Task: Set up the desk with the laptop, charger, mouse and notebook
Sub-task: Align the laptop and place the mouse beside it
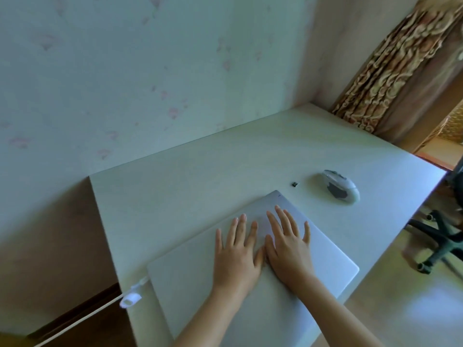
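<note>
A closed silver laptop (190, 279) lies on the pale desk (200, 176), near its front edge. My left hand (236, 254) and my right hand (288, 244) rest flat on the lid, side by side, fingers spread. A white charger cable (130, 295) is plugged into the laptop's left side and hangs off the desk's left edge. A white and grey mouse (340, 186) sits to the right, beyond the laptop. A small black USB dongle (295, 184) lies between mouse and laptop. No notebook is in view.
The desk stands against a wallpapered wall (125, 83). A patterned curtain (390, 78) hangs at the far right corner. An office chair base (436, 241) with castors stands on the floor to the right of the desk.
</note>
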The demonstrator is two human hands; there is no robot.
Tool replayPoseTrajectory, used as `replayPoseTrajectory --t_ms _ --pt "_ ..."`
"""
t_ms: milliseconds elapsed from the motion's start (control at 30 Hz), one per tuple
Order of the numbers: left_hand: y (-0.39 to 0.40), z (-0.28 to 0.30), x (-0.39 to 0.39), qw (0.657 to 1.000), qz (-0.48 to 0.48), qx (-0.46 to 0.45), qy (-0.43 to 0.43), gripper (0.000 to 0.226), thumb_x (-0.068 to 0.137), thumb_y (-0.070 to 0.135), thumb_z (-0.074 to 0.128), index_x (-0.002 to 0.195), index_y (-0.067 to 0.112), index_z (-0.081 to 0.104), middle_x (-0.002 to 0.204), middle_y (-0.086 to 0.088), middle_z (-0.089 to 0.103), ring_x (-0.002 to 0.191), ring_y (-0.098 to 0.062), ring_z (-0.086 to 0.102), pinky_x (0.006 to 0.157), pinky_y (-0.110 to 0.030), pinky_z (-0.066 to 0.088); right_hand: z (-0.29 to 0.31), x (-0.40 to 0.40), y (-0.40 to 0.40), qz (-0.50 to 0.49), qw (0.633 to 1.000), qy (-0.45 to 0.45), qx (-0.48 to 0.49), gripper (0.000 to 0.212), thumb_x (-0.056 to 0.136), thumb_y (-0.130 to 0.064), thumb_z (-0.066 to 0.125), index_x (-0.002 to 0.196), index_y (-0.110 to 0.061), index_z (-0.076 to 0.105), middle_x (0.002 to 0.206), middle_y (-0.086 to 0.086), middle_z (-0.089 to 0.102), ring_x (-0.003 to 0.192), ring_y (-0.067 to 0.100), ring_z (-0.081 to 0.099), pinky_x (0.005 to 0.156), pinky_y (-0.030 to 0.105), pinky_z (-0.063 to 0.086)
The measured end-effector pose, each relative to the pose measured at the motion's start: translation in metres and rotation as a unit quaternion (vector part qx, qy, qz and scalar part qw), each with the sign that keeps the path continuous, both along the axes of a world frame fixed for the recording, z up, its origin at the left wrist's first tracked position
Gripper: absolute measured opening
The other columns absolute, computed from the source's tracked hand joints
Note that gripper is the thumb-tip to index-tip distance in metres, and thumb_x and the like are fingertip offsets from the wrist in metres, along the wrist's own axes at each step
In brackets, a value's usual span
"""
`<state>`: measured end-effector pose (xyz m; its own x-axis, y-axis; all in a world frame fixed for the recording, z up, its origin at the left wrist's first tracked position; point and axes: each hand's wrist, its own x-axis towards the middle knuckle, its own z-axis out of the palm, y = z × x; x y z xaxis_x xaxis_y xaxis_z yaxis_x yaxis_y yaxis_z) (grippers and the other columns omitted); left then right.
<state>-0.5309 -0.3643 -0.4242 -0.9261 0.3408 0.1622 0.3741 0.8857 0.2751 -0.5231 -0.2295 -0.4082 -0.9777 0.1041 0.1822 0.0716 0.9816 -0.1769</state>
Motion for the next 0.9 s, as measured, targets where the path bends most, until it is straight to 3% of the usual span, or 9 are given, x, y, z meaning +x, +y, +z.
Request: replayPoseTrajectory --t_ms 200,333,433,600,667,767,900 --pt "0.081 -0.001 -0.063 1.000 0.018 0.008 0.015 0.054 0.089 0.047 0.035 0.134 0.025 0.055 0.144 -0.006 0.050 0.132 -0.025 0.048 0.101 -0.054 0.040 0.006 -0.073 0.070 -0.023 1.000 0.005 0.008 0.053 0.082 -0.028 0.035 0.130 -0.014 0.052 0.141 0.007 0.049 0.127 0.022 0.049 0.101 0.061 0.032" --pt "0.118 0.002 -0.103 0.999 0.041 0.000 0.009 0.058 0.087 0.050 0.035 0.131 0.022 0.058 0.142 -0.006 0.052 0.131 -0.024 0.049 0.102 -0.050 0.040 -0.002 -0.116 0.110 -0.020 0.999 0.001 -0.032 0.053 0.073 -0.021 0.040 0.121 -0.009 0.059 0.131 0.010 0.059 0.109 0.026 0.062 0.089 0.049 0.048" --pt "0.129 0.002 -0.119 0.999 0.046 -0.007 0.013 0.062 0.086 0.052 0.033 0.134 0.019 0.055 0.144 -0.006 0.050 0.136 -0.023 0.042 0.107 -0.049 0.035 -0.013 -0.130 0.126 0.020 0.999 0.032 -0.030 0.052 0.075 -0.020 0.033 0.114 -0.004 0.064 0.120 0.012 0.065 0.107 0.029 0.064 0.084 0.043 0.052" --pt "0.129 0.000 -0.121 0.998 0.056 0.004 0.018 0.063 0.087 0.055 0.035 0.133 0.019 0.056 0.142 -0.003 0.052 0.137 -0.019 0.041 0.107 -0.045 0.038 -0.021 -0.135 0.132 0.027 0.985 0.094 -0.142 0.037 0.078 0.003 0.056 0.110 -0.012 0.068 0.121 0.003 0.067 0.113 0.026 0.060 0.075 0.036 0.054" --pt "0.127 0.002 -0.120 0.998 0.049 0.022 0.020 0.065 0.087 0.057 0.035 0.140 0.022 0.048 0.146 -0.002 0.047 0.140 -0.018 0.036 0.107 -0.046 0.038 -0.022 -0.136 0.135 0.030 0.978 0.105 -0.178 0.035 0.081 0.002 0.056 0.108 -0.015 0.069 0.119 0.000 0.067 0.111 0.024 0.059 0.075 0.032 0.051" --pt "0.123 0.007 -0.116 0.999 0.026 0.031 0.031 0.071 0.089 0.063 0.031 0.152 0.031 0.020 0.157 0.000 0.029 0.146 -0.019 0.022 0.111 -0.044 0.032 -0.021 -0.136 0.140 0.051 0.968 0.115 -0.218 0.027 0.083 0.000 0.058 0.101 -0.015 0.072 0.109 -0.001 0.071 0.100 0.024 0.062 0.072 0.030 0.048" --pt "0.117 0.010 -0.111 1.000 -0.014 0.018 0.018 0.081 0.086 0.073 0.027 0.153 0.032 0.010 0.159 0.003 0.022 0.147 -0.018 0.018 0.110 -0.046 0.032 -0.021 -0.131 0.145 0.096 0.947 0.130 -0.277 0.010 0.081 -0.008 0.068 0.087 -0.013 0.074 0.088 0.000 0.070 0.082 0.022 0.062 0.069 0.034 0.051"
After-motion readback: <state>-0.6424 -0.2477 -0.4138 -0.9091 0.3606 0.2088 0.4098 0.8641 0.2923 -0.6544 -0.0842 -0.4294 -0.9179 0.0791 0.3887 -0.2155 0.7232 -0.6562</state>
